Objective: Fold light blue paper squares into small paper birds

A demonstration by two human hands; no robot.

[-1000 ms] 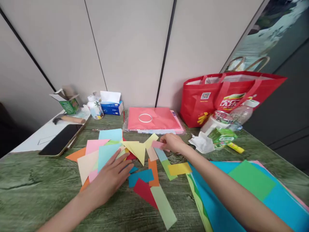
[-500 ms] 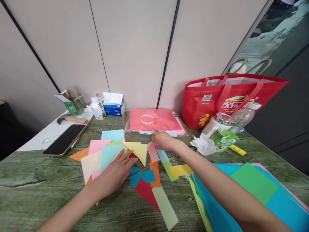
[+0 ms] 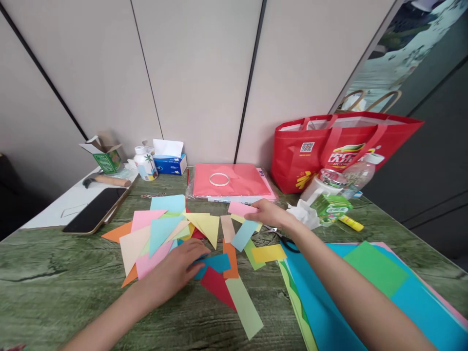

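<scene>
Between the thumb and fingers of my right hand (image 3: 269,214) is the right end of a pink paper strip (image 3: 240,209), in front of the red packet. A light blue strip (image 3: 244,235) and a peach strip (image 3: 227,228) lie just below. My left hand (image 3: 185,263) rests palm down, fingers bent and thumb apart, at the left end of a blue strip (image 3: 218,263). Left of that hand spreads a pile of coloured paper pieces, among them a pale yellow triangle (image 3: 210,229). A dark red strip (image 3: 217,287) and a pale green strip (image 3: 244,308) lie nearer me.
Scissors (image 3: 287,240) lie partly under my right forearm, by large coloured sheets (image 3: 310,278). At the back are a red packet (image 3: 241,178) with a white ring, a red bag (image 3: 292,156) and a tissue box (image 3: 170,165). A phone (image 3: 95,209) and hammer (image 3: 113,181) are left.
My right hand has shifted right, and the pink strip now lies crosswise. Light blue and peach strips show in new positions. My left hand has drawn back from the yellow triangle toward the blue strip.
</scene>
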